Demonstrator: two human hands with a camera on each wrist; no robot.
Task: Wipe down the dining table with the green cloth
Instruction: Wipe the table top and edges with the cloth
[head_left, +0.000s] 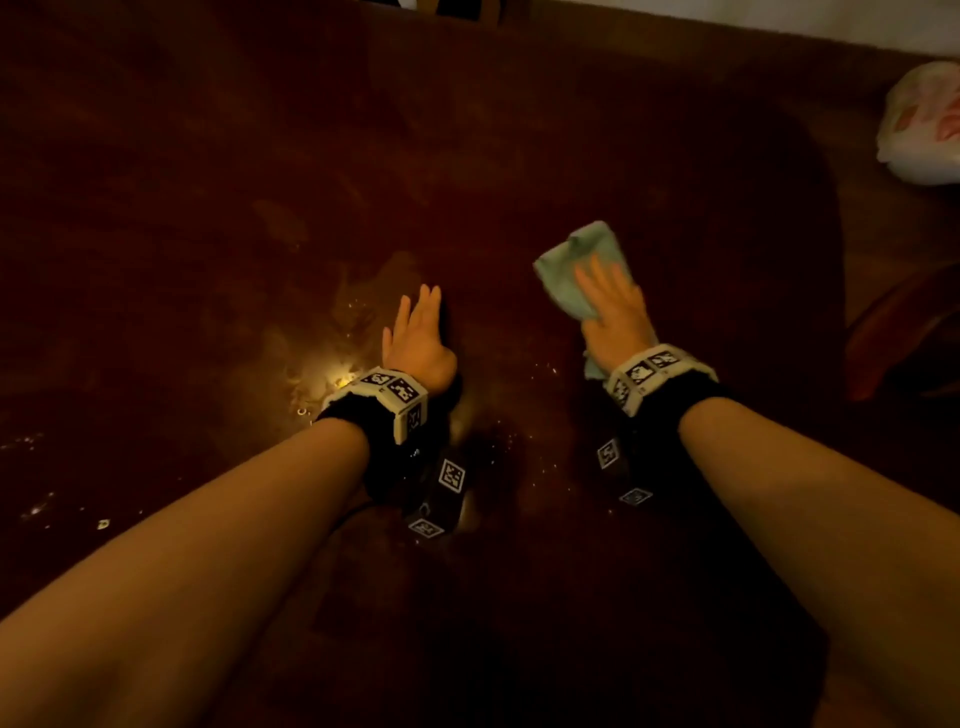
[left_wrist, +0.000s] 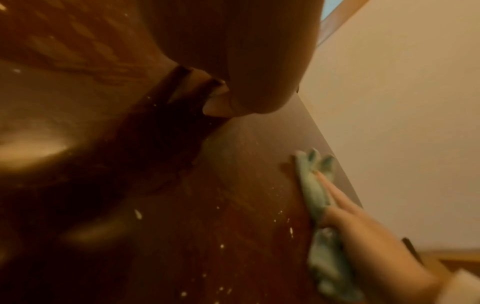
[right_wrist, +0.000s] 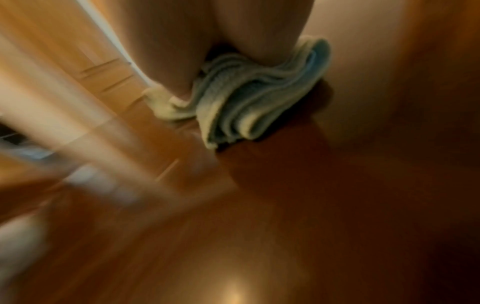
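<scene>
Right hand (head_left: 615, 312) has its fingers (left_wrist: 335, 191) straight and together, pressing the folded, bunched-up pale green cloth (head_left: 582, 270) flat on the dark counter (head_left: 208, 208). Left hand (head_left: 418, 340) rests flat beside it, fingers together.

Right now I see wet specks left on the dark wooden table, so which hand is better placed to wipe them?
The right hand: it already presses flat on the folded green cloth. The left hand lies bare on the dark wooden table, though nearer the specks.

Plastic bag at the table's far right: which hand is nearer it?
Right. The right hand presses the green cloth below-left of the plastic bag; the left hand lies flat farther left.
</scene>
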